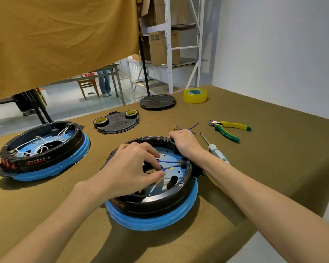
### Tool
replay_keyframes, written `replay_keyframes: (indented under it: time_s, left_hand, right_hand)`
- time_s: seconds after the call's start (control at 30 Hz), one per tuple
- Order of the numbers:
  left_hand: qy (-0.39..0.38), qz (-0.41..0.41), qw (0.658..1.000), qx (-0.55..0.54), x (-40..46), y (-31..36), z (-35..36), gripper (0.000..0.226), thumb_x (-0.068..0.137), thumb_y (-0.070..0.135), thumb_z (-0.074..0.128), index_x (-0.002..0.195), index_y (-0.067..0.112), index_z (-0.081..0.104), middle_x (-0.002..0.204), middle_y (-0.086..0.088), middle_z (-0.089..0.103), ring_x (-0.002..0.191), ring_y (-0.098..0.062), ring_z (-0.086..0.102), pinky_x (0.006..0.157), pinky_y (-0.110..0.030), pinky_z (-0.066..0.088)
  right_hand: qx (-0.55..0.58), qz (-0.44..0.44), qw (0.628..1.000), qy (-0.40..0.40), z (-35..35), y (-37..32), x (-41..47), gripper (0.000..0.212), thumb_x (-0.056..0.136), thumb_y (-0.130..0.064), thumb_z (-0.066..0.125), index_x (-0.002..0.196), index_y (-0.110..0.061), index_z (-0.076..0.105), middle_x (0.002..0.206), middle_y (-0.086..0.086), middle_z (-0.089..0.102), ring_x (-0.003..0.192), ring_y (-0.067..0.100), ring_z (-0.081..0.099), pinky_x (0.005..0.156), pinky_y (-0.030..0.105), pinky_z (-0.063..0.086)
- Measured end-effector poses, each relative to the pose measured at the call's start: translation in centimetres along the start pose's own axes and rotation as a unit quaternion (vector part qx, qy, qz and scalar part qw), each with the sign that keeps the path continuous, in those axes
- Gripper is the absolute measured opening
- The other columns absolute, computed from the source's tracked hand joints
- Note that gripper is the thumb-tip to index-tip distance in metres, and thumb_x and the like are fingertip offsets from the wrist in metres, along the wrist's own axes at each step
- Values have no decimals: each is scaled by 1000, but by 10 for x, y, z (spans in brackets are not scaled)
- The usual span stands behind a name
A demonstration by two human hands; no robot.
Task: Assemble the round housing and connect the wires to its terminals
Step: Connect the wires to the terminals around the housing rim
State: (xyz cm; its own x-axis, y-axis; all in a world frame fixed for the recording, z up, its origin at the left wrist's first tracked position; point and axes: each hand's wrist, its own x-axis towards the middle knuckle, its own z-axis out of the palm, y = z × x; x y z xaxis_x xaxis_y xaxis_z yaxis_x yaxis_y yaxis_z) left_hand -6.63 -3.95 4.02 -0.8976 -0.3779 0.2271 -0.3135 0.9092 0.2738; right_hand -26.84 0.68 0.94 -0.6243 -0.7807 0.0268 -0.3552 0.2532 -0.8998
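Blue wire [167, 168] in left-hand [133, 166] pinch

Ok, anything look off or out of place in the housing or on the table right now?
Nothing damaged or spilled. One blue wire's brass terminal lies loose inside the housing, unconnected, pinched by the left hand. Spare wires lie loose beyond the right hand.

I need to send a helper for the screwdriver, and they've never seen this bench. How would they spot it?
Start at the round housing under the hands. Just right of it, beside the right hand, the screwdriver lies on the brown table. Unlike the green-and-yellow pliers farther back, it is one slim shaft with a pale, clear handle.
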Motion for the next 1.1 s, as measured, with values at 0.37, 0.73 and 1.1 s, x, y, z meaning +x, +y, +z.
replay_keyframes:
  time_s: [0.37, 0.73, 1.1]
  left_hand:
    - [21, 7, 999, -23, -8, -1, 2, 9, 88, 48, 75, 95, 43, 77, 122, 29, 58, 119, 2, 47, 110, -32, 23]
    - [81, -53, 995, 1, -18, -6, 3, 21, 85, 49, 70, 69, 35, 67, 102, 30, 56, 103, 5, 49, 94, -28, 25]
    - [38, -96, 995, 6, -17, -7, 7, 28, 77, 45, 74, 55, 27, 67, 100, 29, 65, 102, 4, 54, 93, -30, 24]
  right_hand:
    - [5, -17, 1000, -4, -2, -1, -6, 29, 101, -21, 47, 74, -9, 51, 74, 13, 39, 68, 22, 35, 58, 34, 27]
    - [3, -13, 1000, -11, -4, -1, -6, 30, 104, -22, 47, 76, -9, 47, 77, 13, 36, 70, 22, 34, 54, 25, 31]
    - [4, -20, 1000, -10, -4, -2, -8, 31, 103, -19, 47, 75, -8, 43, 76, 14, 33, 70, 22, 31, 56, 28, 29]
